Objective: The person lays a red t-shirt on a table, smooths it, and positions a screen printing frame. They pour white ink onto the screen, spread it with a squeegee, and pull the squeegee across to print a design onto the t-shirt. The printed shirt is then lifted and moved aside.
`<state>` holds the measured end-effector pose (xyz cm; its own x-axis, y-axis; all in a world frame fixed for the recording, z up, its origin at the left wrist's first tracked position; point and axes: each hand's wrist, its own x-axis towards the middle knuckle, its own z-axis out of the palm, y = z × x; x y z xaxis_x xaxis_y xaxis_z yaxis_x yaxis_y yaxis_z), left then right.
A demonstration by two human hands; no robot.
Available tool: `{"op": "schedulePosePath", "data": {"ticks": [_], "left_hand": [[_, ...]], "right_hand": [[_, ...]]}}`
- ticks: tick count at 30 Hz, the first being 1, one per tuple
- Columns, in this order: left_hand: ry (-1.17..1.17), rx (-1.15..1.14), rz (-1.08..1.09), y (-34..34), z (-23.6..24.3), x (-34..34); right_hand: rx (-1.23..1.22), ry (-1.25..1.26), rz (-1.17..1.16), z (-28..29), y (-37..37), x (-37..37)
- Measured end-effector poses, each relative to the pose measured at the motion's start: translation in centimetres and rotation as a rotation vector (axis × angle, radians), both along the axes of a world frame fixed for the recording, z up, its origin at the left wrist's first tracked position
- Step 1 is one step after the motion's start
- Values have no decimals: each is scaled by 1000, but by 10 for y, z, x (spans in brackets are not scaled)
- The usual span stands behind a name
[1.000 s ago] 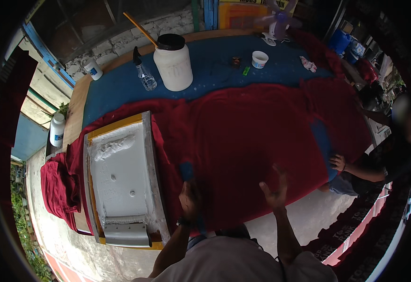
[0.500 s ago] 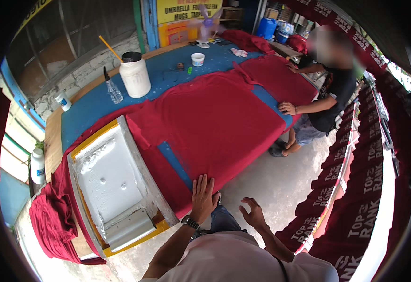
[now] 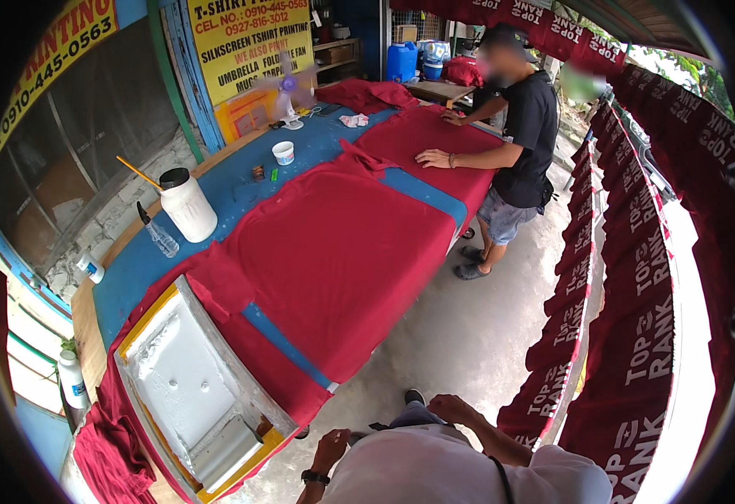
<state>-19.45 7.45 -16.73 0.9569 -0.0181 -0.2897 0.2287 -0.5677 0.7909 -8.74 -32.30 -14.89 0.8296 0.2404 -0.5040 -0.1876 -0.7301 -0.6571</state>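
My left hand (image 3: pixel 331 448), a dark watch on its wrist, hangs close to my body with fingers loosely curled and nothing visible in it. My right hand (image 3: pixel 451 409) is also curled, held over the floor and touching nothing. Nearest my left hand lies a silkscreen frame (image 3: pixel 265 398), its mesh coated with white ink. A metal squeegee (image 3: pixel 226 451) rests at the frame's near end. Right of the frame a dark red shirt (image 3: pixel 334 252) is spread flat on the table, beside a strip of blue tabletop (image 3: pixel 283 340).
Along the blue table (image 3: pixel 123 290) stand a white jar (image 3: pixel 187 210), a clear bottle (image 3: pixel 162 241), a small tub (image 3: pixel 283 153) and a fan (image 3: pixel 290 92). A co-worker (image 3: pixel 529 126) presses on another red shirt (image 3: pixel 409 139). Printed red cloths (image 3: pixel 636 336) hang at right.
My left hand has lifted off the shirt's near edge and drawn back to my body. Both hands have curled. The view has tilted up, and the co-worker's near hand rests farther onto the other shirt.
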Motion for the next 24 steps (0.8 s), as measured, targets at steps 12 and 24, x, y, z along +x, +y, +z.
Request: {"op": "schedulePosePath", "data": {"ticks": [12, 24], "left_hand": [[386, -131, 545, -34, -85, -67], [346, 128, 402, -112, -124, -136]], "right_hand": [[-155, 32, 221, -54, -108, 110], [-117, -91, 276, -46, -134, 207]]}}
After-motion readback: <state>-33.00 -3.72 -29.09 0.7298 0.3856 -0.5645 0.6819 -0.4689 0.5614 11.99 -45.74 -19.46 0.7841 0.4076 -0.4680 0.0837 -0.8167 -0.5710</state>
